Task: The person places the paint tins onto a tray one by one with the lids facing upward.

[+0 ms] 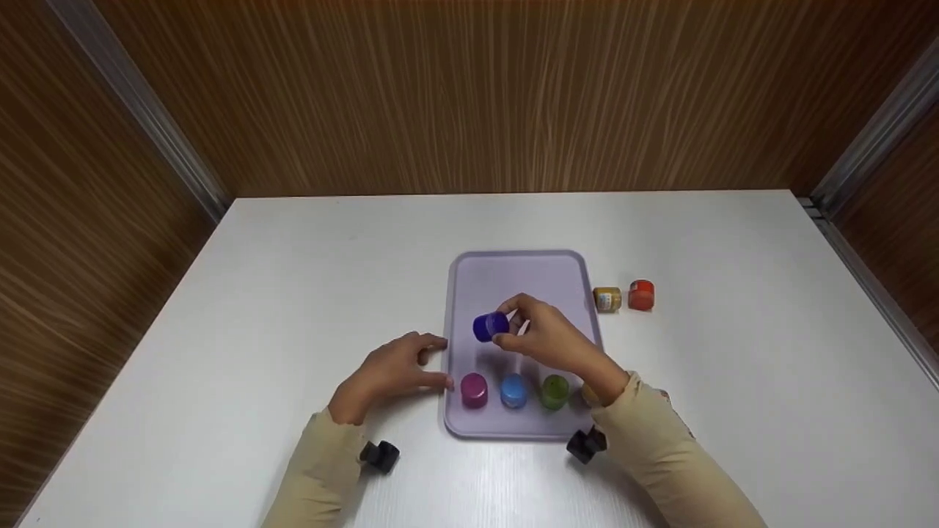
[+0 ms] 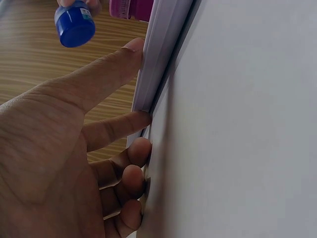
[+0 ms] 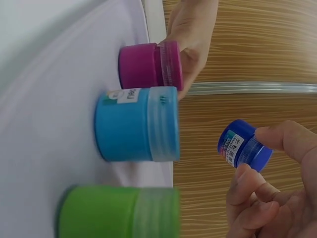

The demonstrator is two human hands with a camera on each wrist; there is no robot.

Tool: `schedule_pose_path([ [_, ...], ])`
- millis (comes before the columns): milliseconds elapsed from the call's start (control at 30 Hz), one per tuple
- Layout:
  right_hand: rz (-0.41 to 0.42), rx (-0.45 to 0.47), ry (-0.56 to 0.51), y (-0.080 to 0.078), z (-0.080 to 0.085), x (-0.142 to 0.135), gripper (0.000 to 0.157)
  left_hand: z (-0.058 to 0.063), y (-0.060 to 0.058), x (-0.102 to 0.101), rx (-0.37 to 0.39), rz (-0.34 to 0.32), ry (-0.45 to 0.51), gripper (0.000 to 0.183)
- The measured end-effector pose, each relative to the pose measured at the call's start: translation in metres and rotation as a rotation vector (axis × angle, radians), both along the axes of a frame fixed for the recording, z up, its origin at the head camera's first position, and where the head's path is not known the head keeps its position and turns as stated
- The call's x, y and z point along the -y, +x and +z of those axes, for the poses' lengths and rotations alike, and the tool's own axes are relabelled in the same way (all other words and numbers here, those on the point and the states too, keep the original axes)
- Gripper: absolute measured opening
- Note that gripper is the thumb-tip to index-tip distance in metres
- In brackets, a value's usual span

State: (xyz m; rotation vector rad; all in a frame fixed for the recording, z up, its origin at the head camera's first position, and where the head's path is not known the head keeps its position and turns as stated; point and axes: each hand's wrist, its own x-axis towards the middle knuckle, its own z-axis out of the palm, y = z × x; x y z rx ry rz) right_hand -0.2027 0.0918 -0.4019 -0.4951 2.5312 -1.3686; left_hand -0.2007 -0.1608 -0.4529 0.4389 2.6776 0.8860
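Above the middle of the lilac tray [image 1: 513, 275], my right hand [image 1: 550, 337] pinches a dark blue paint jar [image 1: 491, 326] between thumb and fingers, tilted on its side. The right wrist view shows the printed label on this blue jar [image 3: 243, 145]. My left hand [image 1: 396, 367] is at the tray's left edge, thumb and fingertips right at the rim [image 2: 161, 44]. Along the tray's near side stand a magenta jar [image 1: 474, 391], a light blue jar [image 1: 513, 391] and a green jar [image 1: 555, 392]. A yellowish jar [image 1: 589, 396] is partly hidden by the right wrist.
Right of the tray lie an ochre jar [image 1: 607, 299] and a red jar [image 1: 642, 295], both on their sides on the white table [image 1: 330, 257]. Another object [image 1: 665, 394] peeks out behind the right sleeve. Wood-grain panels [image 1: 513, 95] rise behind the table and at both sides.
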Motion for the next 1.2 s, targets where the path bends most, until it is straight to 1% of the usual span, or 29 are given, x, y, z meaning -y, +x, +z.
schedule_pose_path([
  [133,-0.013,0.028,0.01,-0.001,-0.003,0.005,0.036,0.001,0.001,0.0,0.008,0.014,-0.005,0.07],
  [300,-0.034,0.08,0.033,-0.001,-0.005,0.011,0.034,0.001,0.001,0.001,0.015,0.016,-0.004,0.07],
  [600,-0.056,0.141,0.128,-0.002,-0.01,0.02,0.036,-0.001,0.0,0.001,0.007,0.004,0.01,0.067],
  [733,-0.047,0.137,0.162,-0.003,-0.012,0.022,0.038,-0.003,-0.001,0.002,-0.008,-0.009,-0.001,0.065],
  [900,-0.041,0.133,0.179,-0.004,-0.013,0.024,0.04,-0.004,-0.001,0.003,-0.012,-0.016,-0.009,0.065],
  [1200,-0.042,0.137,0.25,-0.005,-0.016,0.026,0.038,-0.003,-0.001,0.002,-0.014,-0.017,-0.011,0.066],
])
